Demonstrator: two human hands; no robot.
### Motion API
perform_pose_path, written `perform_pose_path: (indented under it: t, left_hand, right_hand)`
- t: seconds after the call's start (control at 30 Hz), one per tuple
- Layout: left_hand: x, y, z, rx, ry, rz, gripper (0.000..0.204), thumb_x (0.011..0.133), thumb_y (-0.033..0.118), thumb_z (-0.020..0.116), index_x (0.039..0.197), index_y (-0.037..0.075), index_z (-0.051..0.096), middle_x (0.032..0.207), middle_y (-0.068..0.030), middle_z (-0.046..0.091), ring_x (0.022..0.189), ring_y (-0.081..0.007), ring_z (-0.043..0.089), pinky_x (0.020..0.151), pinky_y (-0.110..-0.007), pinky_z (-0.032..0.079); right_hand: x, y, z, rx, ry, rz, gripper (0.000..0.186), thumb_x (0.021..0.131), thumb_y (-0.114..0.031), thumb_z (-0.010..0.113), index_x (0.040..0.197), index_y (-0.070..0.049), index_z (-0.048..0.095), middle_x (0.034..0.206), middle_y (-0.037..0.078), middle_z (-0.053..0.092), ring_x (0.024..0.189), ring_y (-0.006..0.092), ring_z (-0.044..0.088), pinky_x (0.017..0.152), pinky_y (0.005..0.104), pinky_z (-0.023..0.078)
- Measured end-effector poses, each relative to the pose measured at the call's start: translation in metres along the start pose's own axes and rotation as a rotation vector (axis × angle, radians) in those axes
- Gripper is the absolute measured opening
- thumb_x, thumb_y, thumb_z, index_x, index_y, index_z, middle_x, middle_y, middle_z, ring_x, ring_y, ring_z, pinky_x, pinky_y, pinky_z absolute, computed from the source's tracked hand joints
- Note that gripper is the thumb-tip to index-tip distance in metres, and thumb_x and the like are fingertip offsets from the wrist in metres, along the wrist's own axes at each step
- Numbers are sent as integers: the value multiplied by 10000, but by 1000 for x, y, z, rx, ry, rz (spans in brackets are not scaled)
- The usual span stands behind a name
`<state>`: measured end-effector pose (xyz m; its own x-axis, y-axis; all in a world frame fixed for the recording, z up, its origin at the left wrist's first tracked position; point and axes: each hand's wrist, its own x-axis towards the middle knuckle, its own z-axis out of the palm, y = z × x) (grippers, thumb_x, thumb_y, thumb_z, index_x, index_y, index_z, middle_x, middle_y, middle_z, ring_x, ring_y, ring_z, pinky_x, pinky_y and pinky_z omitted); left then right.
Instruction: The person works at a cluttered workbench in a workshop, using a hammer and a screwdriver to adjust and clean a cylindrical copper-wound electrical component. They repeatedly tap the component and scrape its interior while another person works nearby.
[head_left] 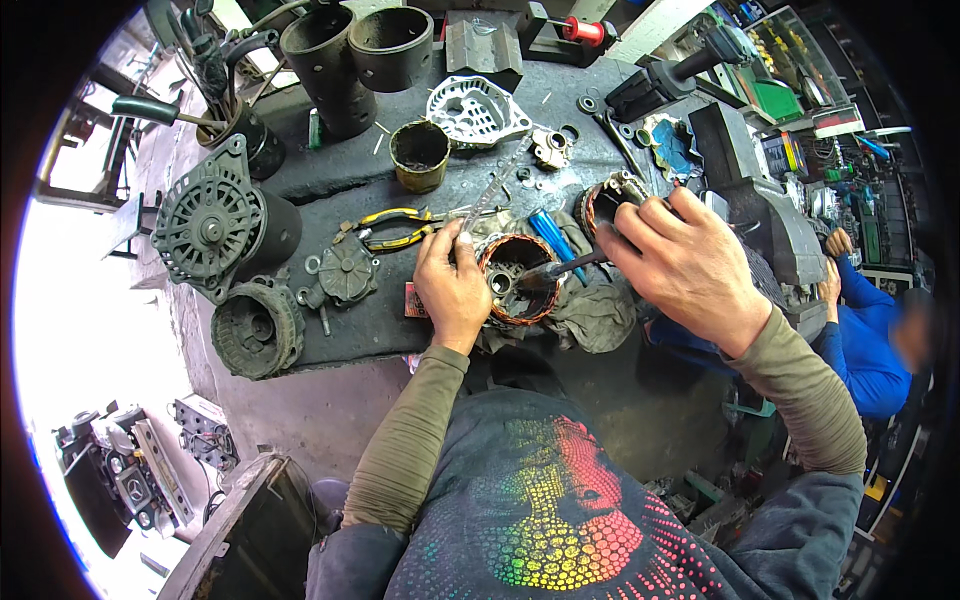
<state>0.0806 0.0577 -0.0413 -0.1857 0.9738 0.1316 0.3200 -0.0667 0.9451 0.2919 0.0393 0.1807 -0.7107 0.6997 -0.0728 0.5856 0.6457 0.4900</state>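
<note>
My left hand (452, 285) is closed on a thin silvery strip (492, 187) that points up and away over the bench, and rests at the left rim of an alternator stator (520, 312) with copper windings. From the right, my right hand (690, 265) grips a tool with a dark shaft and a broad dark end (541, 276). That end reaches into the stator; I cannot tell whether it is a brush or an iron. A second wound stator (592, 207) lies partly hidden behind my right hand. Beside the first stator are a blue cylindrical tool (546, 232) and a grey rag (595, 318).
Yellow-and-black pliers (400, 228), a whole alternator (208, 225) and an end housing (258, 332) lie on the left of the bench (330, 180). Farther back stand a small pot (420, 158), a silver housing (475, 110) and dark cylinders (330, 80). Another person in blue (865, 335) works at right.
</note>
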Motion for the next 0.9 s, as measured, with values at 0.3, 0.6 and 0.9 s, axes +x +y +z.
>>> perform_pose_path:
  t: [0.3,0.6,0.9]
  left_hand:
    - [-2,-3,1,-45,7,32,234,986,13,613,1189,-51,711,1074,-181,710,1000,-350,694,899,-413,542]
    - [-3,-6,-1,-46,-2,30,237,989,9,611,1196,-51,709,1083,-181,716,1002,-346,698,904,-413,543]
    - [-3,-7,-2,-39,-1,21,235,1000,33,618,1198,-51,713,1084,-180,720,1001,-343,702,904,-410,544]
  right_hand:
    - [3,-8,0,-39,-42,18,154,817,-195,684,913,-83,728,931,10,640,962,168,595,867,330,448]
    - [5,-10,-4,17,-139,41,167,863,-182,672,994,-102,735,968,3,589,982,167,565,904,361,447]
    - [7,-11,-8,14,-177,36,176,843,-186,669,983,-97,729,957,-8,587,983,162,567,879,338,437]
